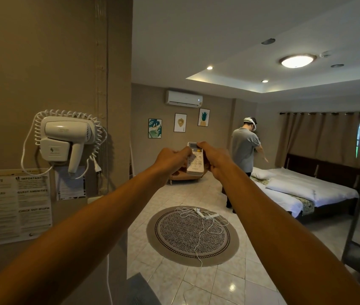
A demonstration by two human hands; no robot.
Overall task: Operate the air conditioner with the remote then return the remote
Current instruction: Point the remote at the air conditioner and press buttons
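Both arms are stretched out, left hand [172, 159] and right hand [215, 160] clasping the slim white plastic remote [195, 160] between them, its long axis aimed up at the white wall-mounted air conditioner [184, 97] straight above it. Right thumb's nearest the buttons, I'd guess.

Looks like a guest room in a hotel: made-up bed [302, 190], wall-mounted hair dryer [64, 139], WiFi and check-out notice [14, 205], air conditioner [184, 97] high on the wall.
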